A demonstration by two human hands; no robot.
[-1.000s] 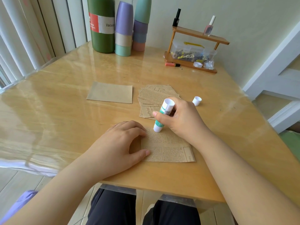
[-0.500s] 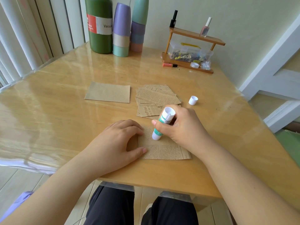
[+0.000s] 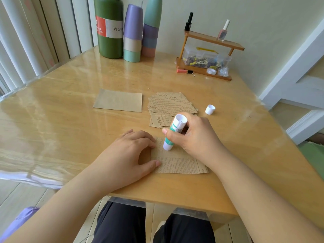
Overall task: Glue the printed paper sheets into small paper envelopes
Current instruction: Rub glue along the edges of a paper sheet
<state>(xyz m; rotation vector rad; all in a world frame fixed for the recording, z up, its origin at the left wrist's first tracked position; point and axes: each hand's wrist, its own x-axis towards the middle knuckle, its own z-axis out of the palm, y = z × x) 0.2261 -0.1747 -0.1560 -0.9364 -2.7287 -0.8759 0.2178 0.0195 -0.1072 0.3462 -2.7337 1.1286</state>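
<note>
A printed brown paper sheet [image 3: 177,162] lies near the table's front edge. My left hand [image 3: 129,155] rests on its left part, fingertips and thumb pressing it down. My right hand [image 3: 194,135] grips a white and green glue stick [image 3: 172,133], tilted, its tip touching the sheet's upper left area. Behind them lies a fanned stack of printed sheets [image 3: 170,107]. A plain brown envelope [image 3: 119,102] lies flat to the left of the stack. The glue stick's white cap [image 3: 209,109] stands to the right of the stack.
The wooden table [image 3: 61,120] has a glossy cover. At the back stand a green flask [image 3: 109,27] and stacked pastel cups [image 3: 133,34]. A small wooden shelf [image 3: 208,55] with bottles and a clear box stands at the back right.
The glue stick's tip has slid a little down the sheet's left part. My left hand stays pressing the paper. The camera view shifted slightly.
</note>
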